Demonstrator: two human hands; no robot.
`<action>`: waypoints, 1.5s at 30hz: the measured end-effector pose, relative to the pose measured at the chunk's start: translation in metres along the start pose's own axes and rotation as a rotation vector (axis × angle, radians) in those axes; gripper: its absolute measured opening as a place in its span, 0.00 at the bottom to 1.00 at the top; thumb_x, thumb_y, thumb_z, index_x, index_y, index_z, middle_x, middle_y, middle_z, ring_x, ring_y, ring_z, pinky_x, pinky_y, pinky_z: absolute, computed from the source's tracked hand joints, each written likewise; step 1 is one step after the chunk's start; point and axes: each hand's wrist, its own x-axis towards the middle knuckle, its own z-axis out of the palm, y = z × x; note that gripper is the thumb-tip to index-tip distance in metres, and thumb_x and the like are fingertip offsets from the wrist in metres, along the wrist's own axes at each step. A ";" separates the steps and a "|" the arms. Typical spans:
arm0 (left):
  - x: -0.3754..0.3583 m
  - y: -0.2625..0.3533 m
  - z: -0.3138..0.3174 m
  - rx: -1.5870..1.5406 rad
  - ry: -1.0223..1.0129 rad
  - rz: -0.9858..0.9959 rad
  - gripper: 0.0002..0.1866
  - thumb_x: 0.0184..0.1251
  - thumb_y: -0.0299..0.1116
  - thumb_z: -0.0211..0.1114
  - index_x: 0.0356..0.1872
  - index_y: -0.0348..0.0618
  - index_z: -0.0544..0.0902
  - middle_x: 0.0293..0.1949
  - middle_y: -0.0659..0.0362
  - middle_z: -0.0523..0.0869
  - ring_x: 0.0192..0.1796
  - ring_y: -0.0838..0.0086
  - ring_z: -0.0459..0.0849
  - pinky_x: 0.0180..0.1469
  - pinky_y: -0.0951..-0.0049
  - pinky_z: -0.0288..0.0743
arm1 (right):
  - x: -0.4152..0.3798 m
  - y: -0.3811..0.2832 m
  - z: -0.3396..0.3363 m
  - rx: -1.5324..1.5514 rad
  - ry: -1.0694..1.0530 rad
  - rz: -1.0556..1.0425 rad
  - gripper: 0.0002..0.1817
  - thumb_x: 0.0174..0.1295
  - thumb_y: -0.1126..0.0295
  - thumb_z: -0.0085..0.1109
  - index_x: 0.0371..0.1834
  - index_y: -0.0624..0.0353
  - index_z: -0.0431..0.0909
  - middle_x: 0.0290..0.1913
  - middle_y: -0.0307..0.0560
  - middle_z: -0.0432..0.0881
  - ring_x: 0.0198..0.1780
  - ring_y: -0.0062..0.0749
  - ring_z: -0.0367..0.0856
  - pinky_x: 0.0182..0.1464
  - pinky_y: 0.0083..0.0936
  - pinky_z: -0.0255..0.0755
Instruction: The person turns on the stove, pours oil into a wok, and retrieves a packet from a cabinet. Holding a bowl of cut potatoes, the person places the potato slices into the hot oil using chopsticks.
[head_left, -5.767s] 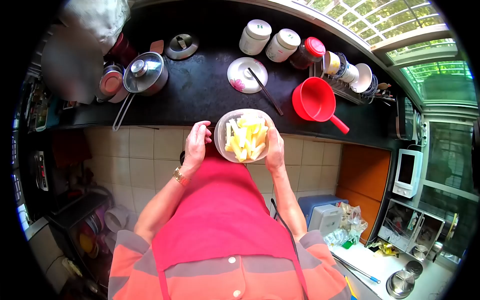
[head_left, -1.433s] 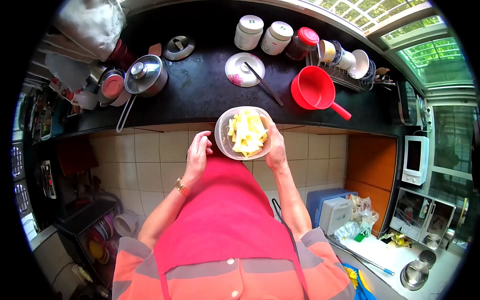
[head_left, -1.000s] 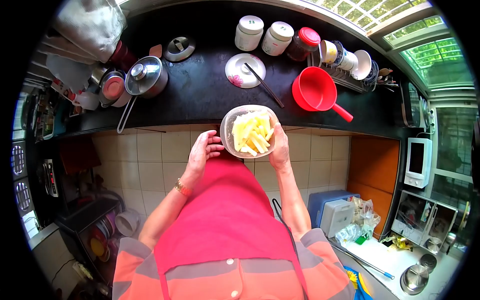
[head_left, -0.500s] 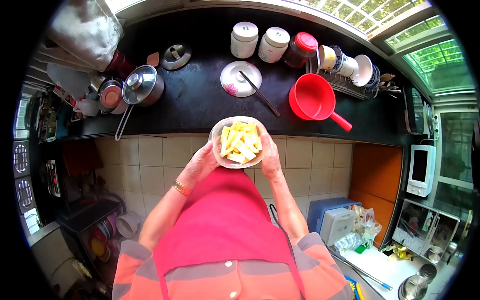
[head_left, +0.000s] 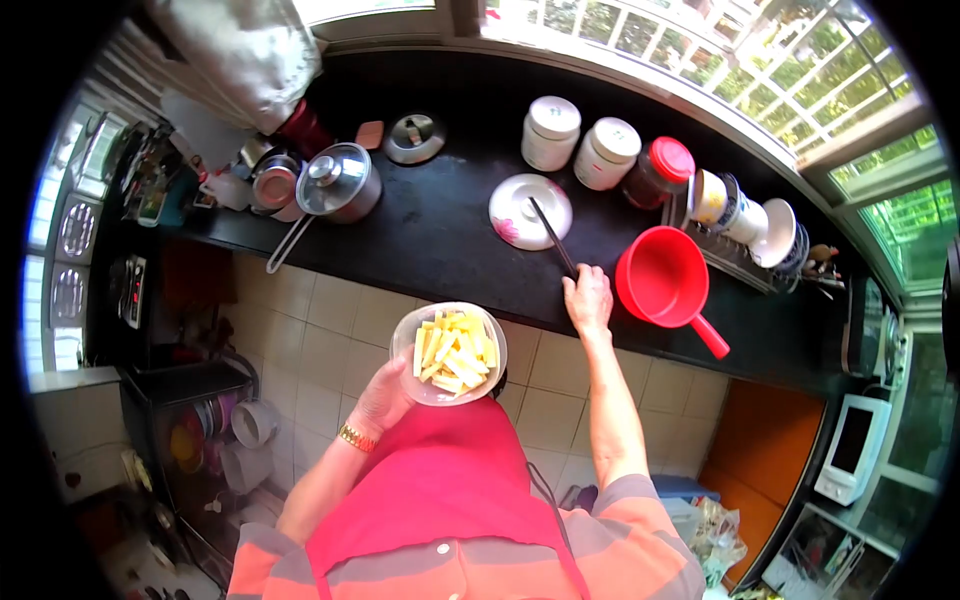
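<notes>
My left hand [head_left: 385,397] holds a translucent plastic bowl [head_left: 404,338] by its left side, fingers closed around the rim and wall. Pale yellow cut strips [head_left: 456,350], which look like potato, fill the bowl. Over at the counter's front edge, my right hand [head_left: 590,300] has its fingers closed on the near end of the dark chopsticks [head_left: 556,238]. Their far end rests on a white lid or plate with pink flowers [head_left: 510,198]. Just right of that hand sits a red saucepan [head_left: 655,277], with nothing visible inside.
On the black counter [head_left: 430,230], a lidded steel pot [head_left: 345,190] stands left, its handle over the edge. A metal lid [head_left: 414,138] lies behind it. Two white jars [head_left: 550,135], a red-lidded jar [head_left: 660,172] and a dish rack [head_left: 735,255] line the back.
My right hand has left the bowl and reached forward and right to the chopsticks. The bowl now sits in my left hand alone. The camera view has turned and shifted.
</notes>
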 end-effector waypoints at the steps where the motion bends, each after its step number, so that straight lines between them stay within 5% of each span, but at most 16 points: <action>1: -0.008 0.002 0.000 0.005 0.018 0.002 0.50 0.65 0.54 0.74 0.80 0.38 0.61 0.76 0.51 0.72 0.76 0.63 0.72 0.78 0.57 0.67 | 0.005 0.006 0.005 -0.009 -0.027 0.000 0.17 0.65 0.62 0.67 0.52 0.60 0.82 0.49 0.57 0.84 0.54 0.56 0.82 0.57 0.48 0.78; 4: -0.027 0.006 -0.009 -0.017 0.058 0.046 0.49 0.65 0.53 0.74 0.80 0.39 0.61 0.75 0.52 0.73 0.76 0.63 0.73 0.78 0.58 0.67 | 0.010 0.014 0.012 0.023 -0.033 -0.074 0.13 0.67 0.65 0.64 0.48 0.62 0.82 0.46 0.58 0.86 0.53 0.57 0.83 0.55 0.50 0.78; 8: -0.053 0.014 -0.029 -0.099 0.000 0.092 0.48 0.65 0.52 0.75 0.79 0.39 0.62 0.75 0.53 0.73 0.75 0.65 0.73 0.79 0.58 0.65 | -0.013 0.001 0.020 0.454 -0.058 0.033 0.10 0.73 0.69 0.57 0.47 0.66 0.80 0.40 0.60 0.85 0.45 0.59 0.84 0.51 0.47 0.78; 10: -0.063 0.017 -0.038 -0.151 -0.051 0.115 0.49 0.64 0.51 0.76 0.79 0.39 0.62 0.74 0.53 0.74 0.76 0.65 0.73 0.79 0.58 0.65 | -0.045 -0.026 0.015 0.550 -0.098 0.021 0.09 0.76 0.68 0.55 0.46 0.64 0.80 0.35 0.52 0.85 0.36 0.45 0.84 0.41 0.36 0.79; 12: -0.085 0.031 -0.049 -0.184 -0.077 0.156 0.49 0.63 0.50 0.78 0.79 0.40 0.62 0.74 0.53 0.74 0.76 0.64 0.72 0.79 0.59 0.65 | -0.096 -0.112 -0.024 1.042 -0.371 0.211 0.10 0.78 0.68 0.53 0.43 0.62 0.80 0.28 0.35 0.79 0.25 0.18 0.74 0.26 0.21 0.68; 17: -0.155 0.055 -0.108 -0.202 -0.160 0.218 0.49 0.63 0.49 0.78 0.79 0.38 0.63 0.74 0.51 0.73 0.76 0.64 0.72 0.80 0.61 0.63 | -0.222 -0.271 0.005 1.323 -0.867 0.335 0.13 0.76 0.66 0.59 0.57 0.61 0.82 0.44 0.39 0.87 0.37 0.17 0.80 0.37 0.20 0.76; 22: -0.229 0.063 -0.196 -0.174 -0.156 0.343 0.46 0.66 0.50 0.76 0.78 0.36 0.65 0.75 0.52 0.73 0.76 0.63 0.72 0.79 0.60 0.64 | -0.278 -0.389 0.044 1.252 -1.085 0.275 0.16 0.76 0.66 0.60 0.60 0.62 0.81 0.47 0.41 0.87 0.40 0.19 0.82 0.40 0.22 0.78; 28: -0.350 0.093 -0.279 -0.293 0.012 0.408 0.43 0.70 0.49 0.73 0.77 0.37 0.66 0.74 0.52 0.75 0.75 0.64 0.73 0.79 0.59 0.65 | -0.309 -0.498 0.057 0.813 -1.173 -0.137 0.19 0.75 0.66 0.61 0.64 0.64 0.80 0.51 0.43 0.87 0.43 0.22 0.84 0.44 0.24 0.80; 31: -0.397 0.099 -0.317 -0.349 0.064 0.533 0.42 0.70 0.50 0.73 0.77 0.38 0.66 0.73 0.52 0.76 0.74 0.64 0.75 0.78 0.58 0.67 | -0.340 -0.577 0.076 0.987 -1.010 -0.328 0.21 0.73 0.66 0.63 0.64 0.66 0.80 0.55 0.45 0.87 0.50 0.26 0.85 0.49 0.28 0.80; 34: -0.431 0.118 -0.336 -0.495 0.093 0.649 0.42 0.70 0.51 0.73 0.77 0.39 0.66 0.73 0.52 0.76 0.74 0.64 0.74 0.78 0.56 0.67 | -0.345 -0.638 0.090 0.890 -1.175 -0.405 0.19 0.71 0.69 0.62 0.62 0.65 0.81 0.53 0.46 0.88 0.48 0.24 0.86 0.48 0.26 0.80; 35: -0.437 0.130 -0.337 -0.587 0.099 0.684 0.43 0.70 0.51 0.73 0.78 0.40 0.65 0.74 0.52 0.74 0.76 0.62 0.72 0.79 0.54 0.65 | -0.335 -0.658 0.091 0.744 -1.392 -0.074 0.16 0.71 0.73 0.61 0.59 0.64 0.82 0.51 0.47 0.89 0.45 0.25 0.87 0.47 0.24 0.80; 37: -0.447 0.139 -0.356 -0.575 0.177 0.751 0.44 0.70 0.51 0.72 0.79 0.40 0.64 0.75 0.52 0.73 0.76 0.62 0.71 0.79 0.54 0.64 | -0.337 -0.680 0.113 0.827 -1.423 -0.218 0.14 0.70 0.75 0.60 0.57 0.64 0.83 0.49 0.48 0.89 0.44 0.27 0.87 0.47 0.24 0.81; 39: -0.456 0.152 -0.378 -0.561 0.258 0.802 0.44 0.71 0.52 0.71 0.79 0.40 0.63 0.75 0.53 0.72 0.77 0.62 0.70 0.79 0.54 0.64 | -0.342 -0.716 0.137 1.196 -1.612 0.208 0.10 0.72 0.77 0.59 0.54 0.63 0.83 0.51 0.49 0.89 0.47 0.34 0.89 0.49 0.27 0.84; 45: -0.474 0.222 -0.436 -0.478 0.374 0.945 0.41 0.79 0.54 0.59 0.81 0.41 0.58 0.79 0.52 0.68 0.80 0.59 0.66 0.82 0.53 0.58 | -0.327 -0.821 0.213 1.301 -1.725 0.524 0.15 0.76 0.74 0.59 0.64 0.63 0.78 0.60 0.49 0.86 0.61 0.37 0.87 0.63 0.37 0.83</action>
